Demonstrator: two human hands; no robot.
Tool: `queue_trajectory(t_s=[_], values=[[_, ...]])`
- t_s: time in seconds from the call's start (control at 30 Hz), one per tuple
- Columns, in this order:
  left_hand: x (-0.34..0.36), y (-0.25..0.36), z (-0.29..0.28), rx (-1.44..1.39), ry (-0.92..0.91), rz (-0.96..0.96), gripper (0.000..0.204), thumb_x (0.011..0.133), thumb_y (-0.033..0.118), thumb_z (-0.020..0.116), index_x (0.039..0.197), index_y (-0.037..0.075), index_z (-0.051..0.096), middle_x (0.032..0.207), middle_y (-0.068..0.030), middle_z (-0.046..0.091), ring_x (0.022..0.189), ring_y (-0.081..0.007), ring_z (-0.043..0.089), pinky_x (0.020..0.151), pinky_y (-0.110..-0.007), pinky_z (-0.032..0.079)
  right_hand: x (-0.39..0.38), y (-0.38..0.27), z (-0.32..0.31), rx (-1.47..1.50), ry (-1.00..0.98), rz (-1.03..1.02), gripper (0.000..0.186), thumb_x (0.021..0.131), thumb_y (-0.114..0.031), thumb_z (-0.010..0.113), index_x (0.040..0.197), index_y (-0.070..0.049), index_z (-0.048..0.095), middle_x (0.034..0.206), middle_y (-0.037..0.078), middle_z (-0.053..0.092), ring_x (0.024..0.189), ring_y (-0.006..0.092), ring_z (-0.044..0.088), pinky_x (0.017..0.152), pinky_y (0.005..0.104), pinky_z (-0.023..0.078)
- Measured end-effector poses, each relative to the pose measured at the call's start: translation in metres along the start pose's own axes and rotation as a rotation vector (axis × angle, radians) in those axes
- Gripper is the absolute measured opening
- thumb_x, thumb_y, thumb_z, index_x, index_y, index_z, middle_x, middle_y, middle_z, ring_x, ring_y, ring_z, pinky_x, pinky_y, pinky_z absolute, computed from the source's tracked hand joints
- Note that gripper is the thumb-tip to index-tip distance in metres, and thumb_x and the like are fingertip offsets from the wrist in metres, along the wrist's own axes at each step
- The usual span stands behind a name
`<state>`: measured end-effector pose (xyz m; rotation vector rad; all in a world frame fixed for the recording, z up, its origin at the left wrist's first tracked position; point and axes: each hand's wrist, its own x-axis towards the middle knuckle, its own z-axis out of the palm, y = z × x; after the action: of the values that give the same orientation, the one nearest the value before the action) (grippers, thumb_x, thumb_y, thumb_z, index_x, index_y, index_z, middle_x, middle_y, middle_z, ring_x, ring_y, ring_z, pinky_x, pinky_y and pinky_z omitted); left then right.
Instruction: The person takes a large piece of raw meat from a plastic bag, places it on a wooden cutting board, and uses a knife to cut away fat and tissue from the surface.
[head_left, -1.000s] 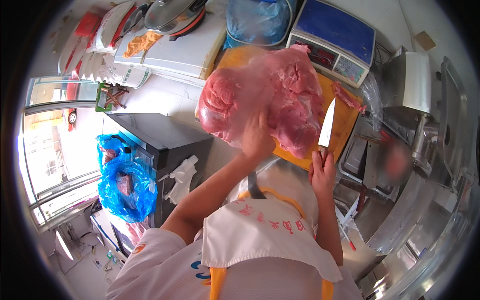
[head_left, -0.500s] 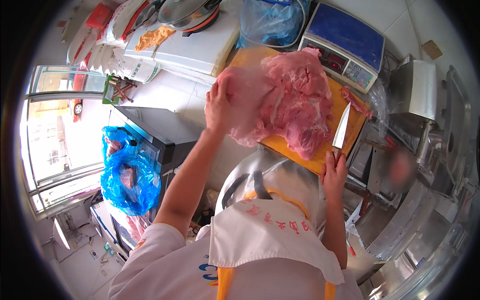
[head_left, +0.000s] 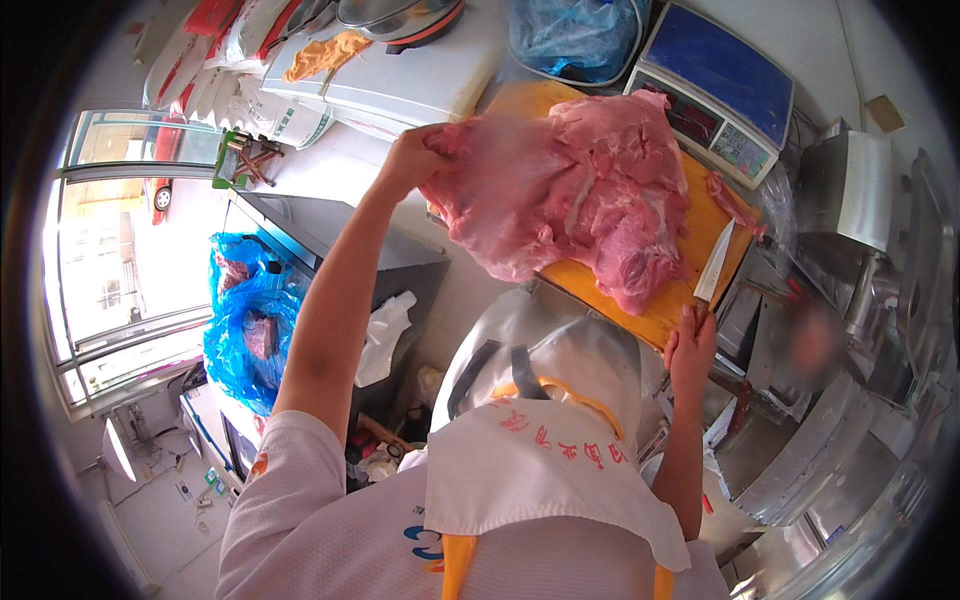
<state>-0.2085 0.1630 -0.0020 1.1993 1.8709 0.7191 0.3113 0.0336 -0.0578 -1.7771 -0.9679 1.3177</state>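
A large slab of raw pink meat (head_left: pixel 620 190) lies spread over a yellow cutting board (head_left: pixel 590 292). My left hand (head_left: pixel 412 162) grips its far left end, fingers closed on the flesh, and that end hangs past the board's left edge. Part of the slab near this hand is blurred. At the board's right side my right hand (head_left: pixel 690 345) is closed round the handle of a knife (head_left: pixel 715 262). Its blade points away from me, over the board's right edge and apart from the slab. Beyond the tip lies a narrow strip of meat (head_left: pixel 732 203).
A blue-topped scale (head_left: pixel 718 70) stands behind the board, beside a blue plastic bag (head_left: pixel 578 40). Blue bags with meat (head_left: pixel 255 325) are at left, by a dark cabinet (head_left: pixel 330 235). A white chest (head_left: pixel 400 85) bears a lidded pan (head_left: pixel 400 18). Metal equipment (head_left: pixel 845 190) stands right.
My left hand has moved left and slightly up, pulling the end of the meat outward past the board. The right hand still holds the knife. The whole view has shifted a little.
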Motion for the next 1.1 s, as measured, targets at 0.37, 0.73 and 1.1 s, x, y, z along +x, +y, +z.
queue_trajectory(t_s=[0.37,0.73,1.1], values=[[-0.020,0.049,0.052,0.767,-0.084,0.963,0.057,0.079,0.018,0.076,0.135,0.013,0.067,0.141,-0.0074,0.062,0.142,-0.0326,0.050,0.125,-0.051,0.034,-0.063,-0.037,0.088,0.097,0.068,0.012,0.021,0.113,-0.025,0.058,0.102,-0.010,0.051,0.072,-0.003,0.047,0.047,0.0049,0.042,0.037,0.0240,0.033],[0.010,0.055,0.007,0.717,-0.238,0.990,0.049,0.077,0.022,0.080,0.125,0.016,0.072,0.124,-0.0046,0.070,0.132,-0.0297,0.056,0.120,-0.054,0.033,-0.117,-0.064,0.187,0.192,0.167,0.083,0.022,0.112,-0.021,0.063,0.099,-0.009,0.049,0.071,-0.004,0.048,0.051,0.0037,0.044,0.044,0.0239,0.036],[0.016,0.053,0.069,0.680,-0.357,0.703,0.016,0.077,0.025,0.074,0.087,0.018,0.083,0.107,-0.0055,0.073,0.120,-0.0304,0.057,0.100,-0.049,0.039,-0.112,-0.057,0.209,0.185,0.011,-0.014,0.027,0.112,-0.024,0.063,0.097,-0.007,0.047,0.069,-0.002,0.051,0.054,0.0057,0.048,0.048,0.0273,0.041]])
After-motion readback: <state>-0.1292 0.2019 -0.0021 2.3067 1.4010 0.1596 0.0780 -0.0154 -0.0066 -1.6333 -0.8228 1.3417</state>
